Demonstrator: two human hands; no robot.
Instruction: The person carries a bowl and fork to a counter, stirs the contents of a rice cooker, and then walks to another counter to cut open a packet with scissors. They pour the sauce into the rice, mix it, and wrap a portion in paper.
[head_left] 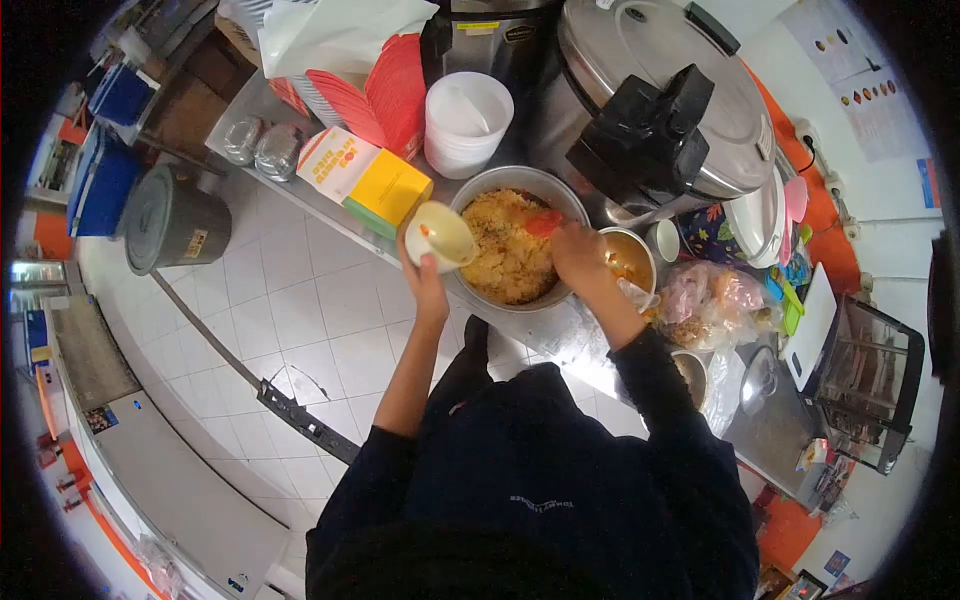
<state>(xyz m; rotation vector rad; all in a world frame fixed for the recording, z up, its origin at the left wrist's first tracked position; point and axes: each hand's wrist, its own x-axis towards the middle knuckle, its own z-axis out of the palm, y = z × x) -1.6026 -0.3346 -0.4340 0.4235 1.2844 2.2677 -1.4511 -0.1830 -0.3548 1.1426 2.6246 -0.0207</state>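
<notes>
dark sleeve [662, 385], red spoon [545, 222] pointing left

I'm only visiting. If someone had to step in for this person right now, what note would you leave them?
Left hand: closed around a small cream bowl, held tilted at the edge of the big metal bowl.
Right hand: grips a red scoop, its head down on the yellow rice in the big metal bowl.
Nearby: a pot of orange sauce sits by the right hand.
Done: the scoop is in the rice and the cream bowl is held up beside it.
Left: the cream bowl looks nearly empty inside, so filling it seems not yet done.
</notes>
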